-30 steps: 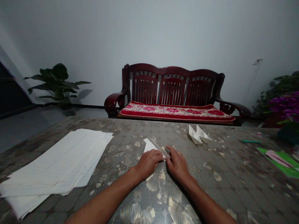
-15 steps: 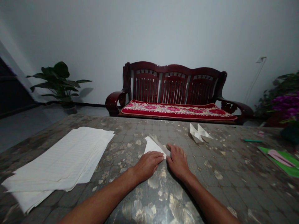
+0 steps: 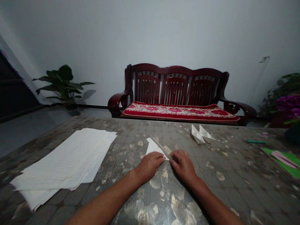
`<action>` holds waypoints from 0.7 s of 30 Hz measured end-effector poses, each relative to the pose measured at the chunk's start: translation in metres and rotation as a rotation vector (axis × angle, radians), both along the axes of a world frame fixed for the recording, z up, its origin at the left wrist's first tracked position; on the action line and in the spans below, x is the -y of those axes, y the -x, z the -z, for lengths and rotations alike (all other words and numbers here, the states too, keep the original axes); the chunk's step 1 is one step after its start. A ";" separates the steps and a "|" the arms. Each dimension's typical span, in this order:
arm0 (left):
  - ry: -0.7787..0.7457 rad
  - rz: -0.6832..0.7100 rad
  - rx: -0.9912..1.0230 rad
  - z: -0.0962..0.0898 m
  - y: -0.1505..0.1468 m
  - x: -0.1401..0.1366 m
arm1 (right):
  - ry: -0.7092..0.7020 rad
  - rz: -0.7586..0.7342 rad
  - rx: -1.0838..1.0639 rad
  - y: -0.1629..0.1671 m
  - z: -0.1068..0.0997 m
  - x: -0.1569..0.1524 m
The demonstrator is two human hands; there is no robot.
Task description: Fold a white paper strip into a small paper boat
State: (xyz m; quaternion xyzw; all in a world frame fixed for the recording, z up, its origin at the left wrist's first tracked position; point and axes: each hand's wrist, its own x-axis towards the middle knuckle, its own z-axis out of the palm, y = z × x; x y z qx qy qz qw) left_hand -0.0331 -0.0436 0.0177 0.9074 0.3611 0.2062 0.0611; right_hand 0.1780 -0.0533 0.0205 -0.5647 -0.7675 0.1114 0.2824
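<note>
The fingers of your left hand (image 3: 150, 164) are bent and close together, and they rest on the white folded paper (image 3: 152, 146). The fingers of your right hand (image 3: 184, 163) curl in by its near right corner. I can't tell if either hand pinches the paper or just touches it.

The paper lies on the surface (image 3: 140, 204), in from the middle of the far edge. It should be very light and thin, a bit stiffer where it is folded. It may slip, crease or rip, so keep it flat with your left fingers and hold the slanted side softly near the corner.

Farther out, a pointy paper shape (image 3: 198, 136) stands closer to the far edge. A pile of sheets (image 3: 67, 159) lies in from the far left corner.
</note>
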 end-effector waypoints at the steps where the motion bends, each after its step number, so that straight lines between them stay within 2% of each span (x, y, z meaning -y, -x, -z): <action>1: 0.004 0.001 -0.007 -0.001 0.000 0.000 | 0.007 -0.031 0.002 0.000 -0.001 0.001; 11: -0.100 -0.068 -0.095 -0.008 0.000 0.007 | -0.047 -0.105 -0.017 0.004 -0.002 0.004; 16: -0.204 -0.025 -0.057 -0.009 -0.001 -0.005 | -0.065 -0.123 -0.003 0.004 -0.001 0.005; 21: -0.052 -0.090 -0.169 0.000 0.003 -0.019 | -0.106 -0.161 0.017 0.001 -0.001 0.004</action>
